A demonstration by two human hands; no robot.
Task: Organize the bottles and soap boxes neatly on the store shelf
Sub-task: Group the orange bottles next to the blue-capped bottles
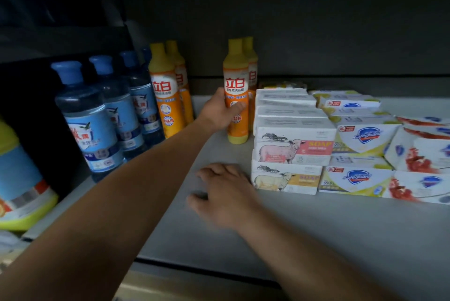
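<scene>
My left hand (pixel 220 112) grips an upright orange dish-soap bottle (pixel 235 74) with a yellow cap, standing on the grey shelf (pixel 316 227) just left of the soap boxes. A second orange bottle (pixel 253 66) stands right behind it. My right hand (pixel 222 194) rests on the shelf with its fingers spread, next to the lower sheep soap box (pixel 286 180). Another sheep soap box (pixel 294 149) lies on top of it, with several white boxes stacked behind. Two more orange bottles (pixel 165 91) stand further left, beside a row of blue bottles (pixel 90 115).
Safeguard soap boxes (pixel 358 180) and red-printed boxes (pixel 423 186) are stacked to the right. A large blue-and-yellow bottle (pixel 22 179) stands at the far left. Bare shelf lies between the two orange bottle pairs and along the front edge.
</scene>
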